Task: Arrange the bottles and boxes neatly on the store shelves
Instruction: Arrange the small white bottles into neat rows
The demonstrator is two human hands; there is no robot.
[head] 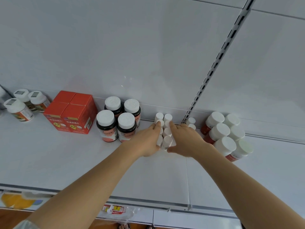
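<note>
Reaching over the white shelf (66,162), both hands bracket a cluster of small white bottles (167,129), set in two rows running back toward the rear panel. The left hand (146,139) presses its straight fingers along the cluster's left side; the right hand (184,139) presses the right side and covers several bottles. Two more small bottles (191,123) show half-hidden behind it. Dark bottles (118,120) stand left, red boxes (71,112) beyond them, red-labelled bottles (226,134) right.

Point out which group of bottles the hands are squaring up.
The cluster of small white bottles in the middle, pressed between the left hand and right hand. The dark bottles and red-labelled bottles stand untouched.
</note>
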